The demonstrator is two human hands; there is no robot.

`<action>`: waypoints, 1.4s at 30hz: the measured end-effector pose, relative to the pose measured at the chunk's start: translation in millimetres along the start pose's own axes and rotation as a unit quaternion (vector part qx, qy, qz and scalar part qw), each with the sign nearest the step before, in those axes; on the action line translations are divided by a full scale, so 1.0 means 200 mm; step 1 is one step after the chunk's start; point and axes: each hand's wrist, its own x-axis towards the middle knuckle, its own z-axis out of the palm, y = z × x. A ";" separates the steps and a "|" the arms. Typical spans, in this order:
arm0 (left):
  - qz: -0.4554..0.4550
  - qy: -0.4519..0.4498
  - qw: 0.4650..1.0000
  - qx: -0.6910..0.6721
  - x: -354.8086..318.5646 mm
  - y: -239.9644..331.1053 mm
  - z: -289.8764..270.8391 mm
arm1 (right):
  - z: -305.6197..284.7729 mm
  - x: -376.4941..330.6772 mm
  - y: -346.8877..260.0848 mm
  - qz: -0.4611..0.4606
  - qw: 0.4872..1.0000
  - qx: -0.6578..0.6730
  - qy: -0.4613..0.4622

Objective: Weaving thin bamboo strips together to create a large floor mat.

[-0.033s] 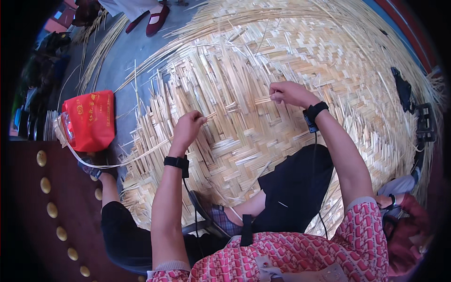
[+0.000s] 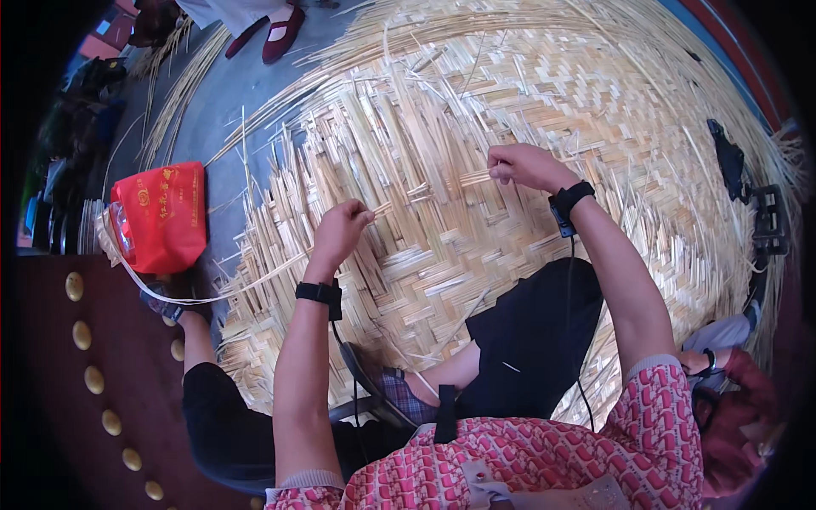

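Note:
A large mat (image 2: 510, 229) of flat, pale reed strips, in a slanting weave, spreads out before me. Toward its left side, many strip ends stand loose. My left hand (image 2: 342, 228) is closed, pinching a reed strip (image 2: 393, 206) just above the mat. That strip runs to the right, passing over and under other strips. Farther right, my right hand (image 2: 525, 168) is closed too, its fingertips on reed strips (image 2: 476, 178) that lie in line with the left ones. From my left hand a long white band (image 2: 246, 289) trails leftward. What exactly sits inside my fingers is hidden.
A red bag (image 2: 170, 217) stands on the floor to the left. Loose reeds (image 2: 174, 106) lie behind it. Another person's dark red shoe (image 2: 283, 36) is at the far left edge. My bent leg (image 2: 535, 331) rests on the mat; a second person (image 2: 731, 399) is at the right.
Both hands hold the same place and grip. A thin pale strip now curves up at the far part of the mat.

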 end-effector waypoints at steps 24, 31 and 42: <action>0.094 -0.247 0.952 -0.154 0.21 0.48 0.68 | -0.24 -0.34 0.08 0.084 0.994 -0.061 0.038; 0.164 -0.175 0.938 -0.252 0.13 0.41 0.67 | 0.12 -0.05 0.40 0.050 0.951 0.289 0.099; 0.173 -0.182 0.938 -0.239 0.11 0.31 0.77 | 0.32 -0.03 0.24 0.068 0.950 0.027 0.303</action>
